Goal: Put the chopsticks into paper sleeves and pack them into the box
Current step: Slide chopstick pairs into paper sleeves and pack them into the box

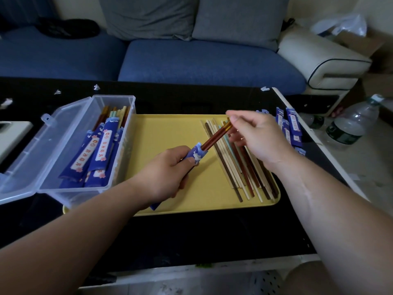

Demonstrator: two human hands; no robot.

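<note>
My left hand [170,167] grips the blue paper sleeve [196,154] over the yellow tray [170,128]; my right hand [253,133], at two o'clock, pinches the reddish-brown chopstick pair [217,134], half inserted. Pushing crooked could tear the sleeve's mouth.

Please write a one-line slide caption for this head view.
Left hand holds blue paper sleeve; right hand inserts red-brown chopsticks.

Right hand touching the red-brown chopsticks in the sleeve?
Touching. The head view shows the right hand pinching the top ends of the red-brown chopsticks, whose lower ends sit in the blue paper sleeve.
</note>
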